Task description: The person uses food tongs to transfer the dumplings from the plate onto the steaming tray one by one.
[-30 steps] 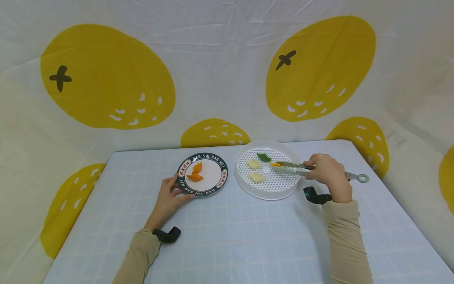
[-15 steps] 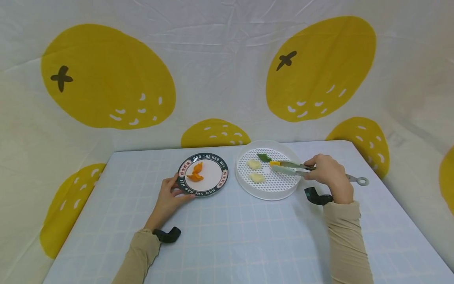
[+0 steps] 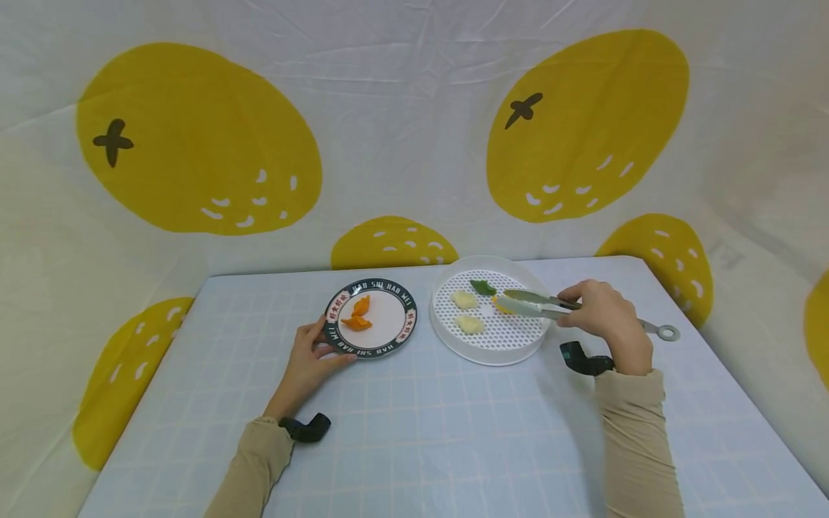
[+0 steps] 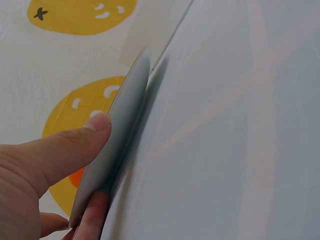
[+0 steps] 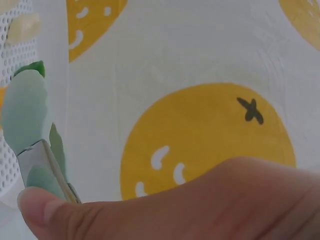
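Observation:
In the head view my left hand (image 3: 314, 363) pinches the near left rim of a round plate (image 3: 406, 334) with a dark, lettered border. Two orange pieces (image 3: 360, 314) lie on it. The left wrist view has the thumb over the plate's edge (image 4: 127, 110) and fingers beneath. My right hand (image 3: 602, 313) grips tongs (image 3: 527, 306) with pale green tips, held over a white perforated steamer tray (image 3: 486, 354). At the tips sits a yellow piece (image 3: 500, 305), partly hidden by the nearer one. A green piece (image 3: 482, 287) and two pale pieces (image 3: 469, 324) lie on the tray.
Plate and tray stand side by side near the back of a table (image 3: 414, 432) with a pale checked cloth. Behind them hangs a white sheet (image 3: 401, 144) printed with large yellow fruit.
The tongs' tips have spread apart, and the yellow piece has moved slightly toward the near side. My right hand has shifted a little to the right. My left hand and the plate have stayed put.

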Demonstrator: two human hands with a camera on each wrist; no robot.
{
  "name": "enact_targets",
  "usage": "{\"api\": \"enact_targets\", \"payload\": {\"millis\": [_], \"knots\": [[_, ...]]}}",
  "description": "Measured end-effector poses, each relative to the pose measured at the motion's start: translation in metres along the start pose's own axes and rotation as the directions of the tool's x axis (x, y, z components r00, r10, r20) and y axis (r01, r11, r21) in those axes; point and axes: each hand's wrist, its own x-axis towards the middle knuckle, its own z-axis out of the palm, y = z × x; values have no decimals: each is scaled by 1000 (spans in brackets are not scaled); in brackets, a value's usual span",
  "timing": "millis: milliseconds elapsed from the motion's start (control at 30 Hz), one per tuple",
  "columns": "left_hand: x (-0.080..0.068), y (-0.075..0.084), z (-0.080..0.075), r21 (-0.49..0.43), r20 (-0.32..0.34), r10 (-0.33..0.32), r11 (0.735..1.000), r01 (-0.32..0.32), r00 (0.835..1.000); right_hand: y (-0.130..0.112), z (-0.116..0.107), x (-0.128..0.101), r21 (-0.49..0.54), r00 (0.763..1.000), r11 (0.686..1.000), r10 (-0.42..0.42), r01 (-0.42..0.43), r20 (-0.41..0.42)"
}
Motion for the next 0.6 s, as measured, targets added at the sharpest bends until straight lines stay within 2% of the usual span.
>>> {"api": "enact_targets", "payload": {"millis": [400,600], "knots": [[-1,2,0,-3,-1,-6,1000,6,1000,-12,0,-3,134,997,990,-44,53,-66],[-2,2,1,-1,-1,-1,1000,1,1000,-21,3,-3,158,989,983,-73,93,-131]]}}
